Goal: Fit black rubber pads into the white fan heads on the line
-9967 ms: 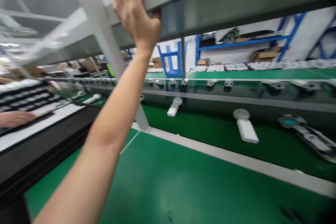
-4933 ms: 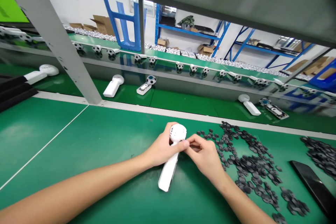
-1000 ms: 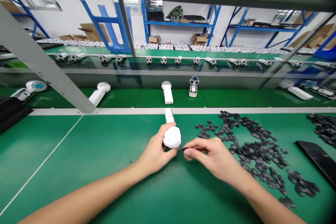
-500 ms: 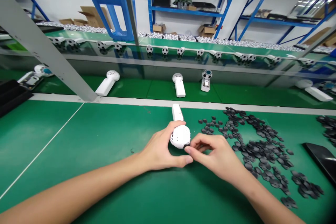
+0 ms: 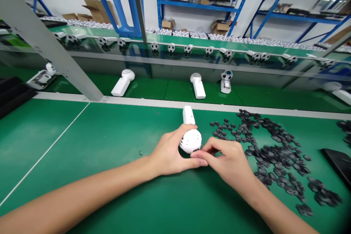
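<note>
A white handheld fan (image 5: 191, 141) with a round head lies on the green table, its handle pointing away from me. My left hand (image 5: 171, 151) curls around the left side of the head, fingers behind it and thumb stretched across in front. At the head's near edge, my right hand (image 5: 227, 155) pinches with thumb and index finger. A small black piece (image 5: 195, 150) shows there as a dark sliver, mostly covered by the fingertips. To the right of this hand lie many loose black pieces (image 5: 276, 157), spread in heaps.
Beyond the table's metal edge (image 5: 164, 103), a green conveyor belt (image 5: 161, 89) carries several white fans (image 5: 199, 86). A slanted metal post (image 5: 60, 51) rises at left. A black tray-like object (image 5: 336, 166) sits at far right. Football-patterned fans (image 5: 171, 48) line the shelf behind.
The fans on the conveyor have shifted right. My right thumb has moved in against the fan head's near edge, and less of the black piece shows. The left hand keeps its hold.
</note>
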